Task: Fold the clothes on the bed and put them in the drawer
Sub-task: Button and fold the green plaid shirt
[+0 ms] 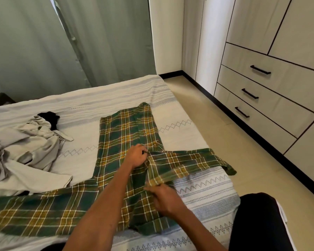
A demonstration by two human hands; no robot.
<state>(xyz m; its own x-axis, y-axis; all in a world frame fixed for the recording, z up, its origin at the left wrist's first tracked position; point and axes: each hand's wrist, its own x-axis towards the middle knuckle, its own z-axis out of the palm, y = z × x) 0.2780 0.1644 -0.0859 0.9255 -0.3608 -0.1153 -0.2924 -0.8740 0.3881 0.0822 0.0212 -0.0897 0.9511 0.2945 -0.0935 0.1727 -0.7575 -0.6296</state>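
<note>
A green plaid shirt (pixel 123 142) lies spread on the bed (pixel 116 91). The left hand (pixel 136 156) pinches its fabric mid-body; the right hand (pixel 165 198) grips a folded edge nearer the person. A crumpled beige garment (pixel 25 147) lies to the left, and the drawers (pixel 272 98) stand closed across the floor.

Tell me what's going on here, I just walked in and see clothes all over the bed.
A person is folding a green plaid shirt spread flat on the bed. The left hand pinches the fabric near the shirt's middle, while the right hand grips the right sleeve's fold closer to them. A crumpled beige garment and something black wait unfolded to the left. The drawers on the right are all closed.
</note>
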